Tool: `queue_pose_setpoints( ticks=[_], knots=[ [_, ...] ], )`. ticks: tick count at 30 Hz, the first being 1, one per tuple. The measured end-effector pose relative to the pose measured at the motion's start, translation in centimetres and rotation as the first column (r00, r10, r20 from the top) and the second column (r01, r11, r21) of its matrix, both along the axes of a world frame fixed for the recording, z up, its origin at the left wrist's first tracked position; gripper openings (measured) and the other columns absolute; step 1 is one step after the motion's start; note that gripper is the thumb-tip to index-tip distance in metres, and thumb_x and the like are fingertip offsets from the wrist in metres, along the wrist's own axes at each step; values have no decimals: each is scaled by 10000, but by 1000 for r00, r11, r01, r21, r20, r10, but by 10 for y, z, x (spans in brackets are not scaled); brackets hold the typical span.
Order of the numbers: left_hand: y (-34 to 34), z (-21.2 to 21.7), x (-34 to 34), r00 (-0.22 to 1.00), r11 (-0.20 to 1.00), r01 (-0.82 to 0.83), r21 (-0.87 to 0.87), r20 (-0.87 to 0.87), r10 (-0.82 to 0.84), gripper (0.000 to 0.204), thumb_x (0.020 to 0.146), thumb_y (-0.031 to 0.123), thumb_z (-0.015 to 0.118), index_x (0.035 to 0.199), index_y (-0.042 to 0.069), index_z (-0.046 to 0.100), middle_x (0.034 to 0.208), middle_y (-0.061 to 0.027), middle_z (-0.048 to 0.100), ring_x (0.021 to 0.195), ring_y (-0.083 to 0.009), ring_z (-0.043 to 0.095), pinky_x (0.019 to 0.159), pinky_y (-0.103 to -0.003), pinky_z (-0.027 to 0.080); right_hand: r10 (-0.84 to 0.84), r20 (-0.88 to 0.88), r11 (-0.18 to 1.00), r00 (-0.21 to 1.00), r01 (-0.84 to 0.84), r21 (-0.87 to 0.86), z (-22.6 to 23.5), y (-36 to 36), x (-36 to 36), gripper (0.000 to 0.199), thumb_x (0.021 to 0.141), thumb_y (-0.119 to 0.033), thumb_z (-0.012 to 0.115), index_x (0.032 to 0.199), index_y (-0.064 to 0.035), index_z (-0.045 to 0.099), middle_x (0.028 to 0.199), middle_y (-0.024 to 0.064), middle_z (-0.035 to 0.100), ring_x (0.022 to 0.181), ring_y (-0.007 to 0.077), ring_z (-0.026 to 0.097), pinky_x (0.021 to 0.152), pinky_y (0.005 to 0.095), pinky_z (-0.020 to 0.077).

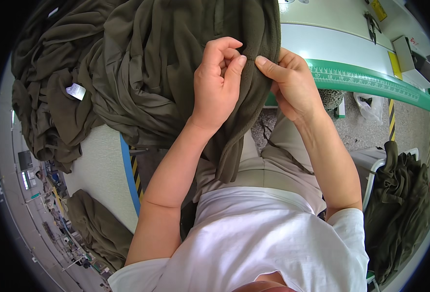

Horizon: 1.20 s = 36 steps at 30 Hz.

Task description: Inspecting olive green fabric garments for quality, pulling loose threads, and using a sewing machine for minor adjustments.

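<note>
A dark olive fleece garment [176, 58] is heaped across the table and hangs over its edge toward my lap. My right hand [293, 80] grips the garment's thick edge, thumb on top and the other fingers under the cloth. Beside it, over a seam near that edge, my left hand [217, 80] is closed, with curled fingers and the thumb bent in toward them. Whatever lies between those fingertips is too small to make out. A white label [76, 91] shows on the cloth at the left.
A green ruler strip [366, 80] runs along the white table's front edge at right. Black scissors [371, 27] and an open box [414, 61] are farther back. More olive garments hang over a white-framed rack [395, 204] at lower right; another piece [98, 226] lies at lower left.
</note>
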State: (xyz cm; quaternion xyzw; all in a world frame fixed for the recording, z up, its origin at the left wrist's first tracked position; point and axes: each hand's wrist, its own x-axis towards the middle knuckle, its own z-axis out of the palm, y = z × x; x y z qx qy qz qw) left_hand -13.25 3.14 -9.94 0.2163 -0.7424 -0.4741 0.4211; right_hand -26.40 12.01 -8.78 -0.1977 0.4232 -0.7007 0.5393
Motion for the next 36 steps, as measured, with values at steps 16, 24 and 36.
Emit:
queue_pose_setpoints(
  ticks=[16,24,36],
  knots=[
    [10,10,1,978,971,-62,-232,180,105,211,916,33,678,1087,23,555,913,-98,604,791,-199,607,714,-324,516,-57,-48,998,997,58,28,5,-2,7,203,964,-79,659,1116,55,640,993,114,726,821,128,689,764,280,576],
    [43,16,3,923,757,-24,-653,276,268,485,742,56,778,1156,12,528,1101,-158,516,978,-314,552,837,-395,498,-48,-37,999,998,48,13,3,-4,4,156,971,-63,635,1066,61,634,940,104,711,780,131,675,709,289,572],
    [33,12,10,946,898,-16,-440,283,156,541,801,37,750,1281,-16,507,1145,-175,506,959,-331,578,821,-399,514,-17,31,999,999,16,31,0,-1,-4,132,960,-91,667,1019,27,651,924,89,712,778,125,674,694,266,565]
  ],
)
